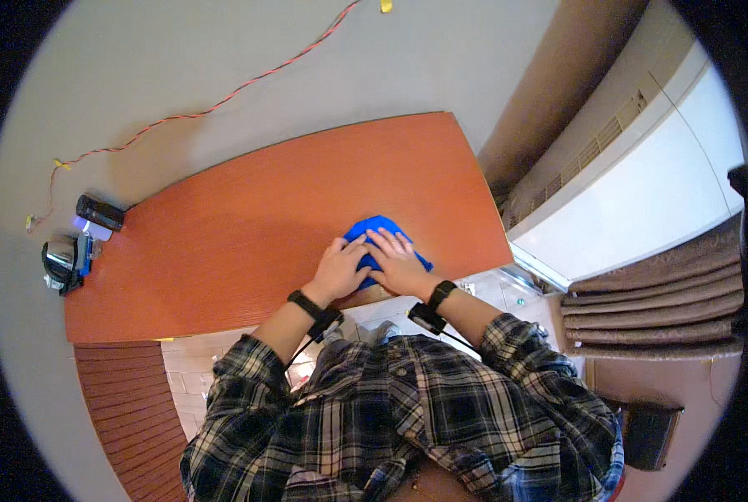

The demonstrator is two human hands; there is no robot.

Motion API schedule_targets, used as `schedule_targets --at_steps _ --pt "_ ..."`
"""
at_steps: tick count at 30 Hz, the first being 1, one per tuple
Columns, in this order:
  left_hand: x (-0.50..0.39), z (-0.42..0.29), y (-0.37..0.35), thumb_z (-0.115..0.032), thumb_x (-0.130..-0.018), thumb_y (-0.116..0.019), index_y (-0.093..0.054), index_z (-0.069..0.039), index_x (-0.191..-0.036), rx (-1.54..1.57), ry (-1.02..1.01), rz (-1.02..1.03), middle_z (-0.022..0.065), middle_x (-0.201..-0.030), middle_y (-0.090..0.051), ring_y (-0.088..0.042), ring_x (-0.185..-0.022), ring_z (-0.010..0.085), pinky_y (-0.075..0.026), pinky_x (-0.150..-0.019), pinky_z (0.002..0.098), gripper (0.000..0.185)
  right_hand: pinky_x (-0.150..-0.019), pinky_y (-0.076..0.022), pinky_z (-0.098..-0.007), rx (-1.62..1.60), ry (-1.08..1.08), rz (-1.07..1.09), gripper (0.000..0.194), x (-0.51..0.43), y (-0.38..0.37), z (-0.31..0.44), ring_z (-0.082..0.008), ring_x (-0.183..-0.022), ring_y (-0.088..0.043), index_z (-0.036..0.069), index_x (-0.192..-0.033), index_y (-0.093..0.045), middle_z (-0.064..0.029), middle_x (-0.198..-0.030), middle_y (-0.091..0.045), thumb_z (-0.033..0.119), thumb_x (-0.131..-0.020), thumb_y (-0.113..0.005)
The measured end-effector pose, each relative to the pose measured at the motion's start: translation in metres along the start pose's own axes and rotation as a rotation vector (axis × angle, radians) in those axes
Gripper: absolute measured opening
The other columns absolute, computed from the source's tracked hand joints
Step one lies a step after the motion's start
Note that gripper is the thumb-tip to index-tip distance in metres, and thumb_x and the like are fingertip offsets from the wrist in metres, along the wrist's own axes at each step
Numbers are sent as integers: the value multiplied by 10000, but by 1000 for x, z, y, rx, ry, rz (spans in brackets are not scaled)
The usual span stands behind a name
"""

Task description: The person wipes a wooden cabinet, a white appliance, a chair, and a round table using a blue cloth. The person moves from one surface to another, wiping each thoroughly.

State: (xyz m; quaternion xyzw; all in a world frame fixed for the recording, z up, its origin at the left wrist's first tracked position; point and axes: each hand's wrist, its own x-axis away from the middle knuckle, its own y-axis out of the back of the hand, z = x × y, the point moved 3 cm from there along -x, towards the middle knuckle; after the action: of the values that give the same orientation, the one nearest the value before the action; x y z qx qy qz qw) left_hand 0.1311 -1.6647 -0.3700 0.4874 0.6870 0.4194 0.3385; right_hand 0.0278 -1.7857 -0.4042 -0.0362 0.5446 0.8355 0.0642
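Note:
A blue cloth (379, 224), bunched or folded, lies near the front edge of an orange-brown wooden table (273, 213). Both hands rest on top of it and cover most of its middle. My left hand (339, 267) lies over its left side, fingers pointing away from me. My right hand (402, 263) lies flat on its right side with the fingers a little apart. The two hands meet at the thumbs. A corner of the cloth sticks out past the right hand. Whether any fabric is pinched under the palms is hidden.
A black cylindrical object (100, 212) and a silver-and-black appliance (61, 257) stand at the table's far left end. A twisted red-and-black wire (217, 103) runs along the wall. To the right are a white cabinet-like unit (631, 182) and a brown curtain (656, 307).

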Motion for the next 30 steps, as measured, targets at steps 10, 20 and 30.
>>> schedule_targets --at_steps 10,20,30 --pt "58 75 42 -209 -793 -666 -566 -58 -1184 -100 275 -109 173 -1394 -467 -435 -1224 381 -353 -1026 476 431 -1136 -193 -491 -21 258 70 622 -99 -34 62 -297 -1401 -248 76 -1351 -459 -102 -1492 -325 323 -816 -658" --pt "-58 115 32 -139 -807 -629 -506 31 -1210 73 -11 -76 249 -1392 -431 -344 -1348 387 -275 -1123 464 454 -1143 -175 -504 -9 -99 -7 639 -132 -5 -4 -306 -1411 -227 96 -1394 -396 -87 -1518 -280 283 -833 -637" --pt "-68 194 65 -148 -821 -634 -450 20 -1308 186 61 -174 225 -1400 -438 -357 -1350 365 -265 -1130 451 547 -1127 -188 -529 30 -138 -72 681 -224 -29 11 -327 -1391 -261 78 -1417 -346 -150 -1507 -277 217 -816 -633"
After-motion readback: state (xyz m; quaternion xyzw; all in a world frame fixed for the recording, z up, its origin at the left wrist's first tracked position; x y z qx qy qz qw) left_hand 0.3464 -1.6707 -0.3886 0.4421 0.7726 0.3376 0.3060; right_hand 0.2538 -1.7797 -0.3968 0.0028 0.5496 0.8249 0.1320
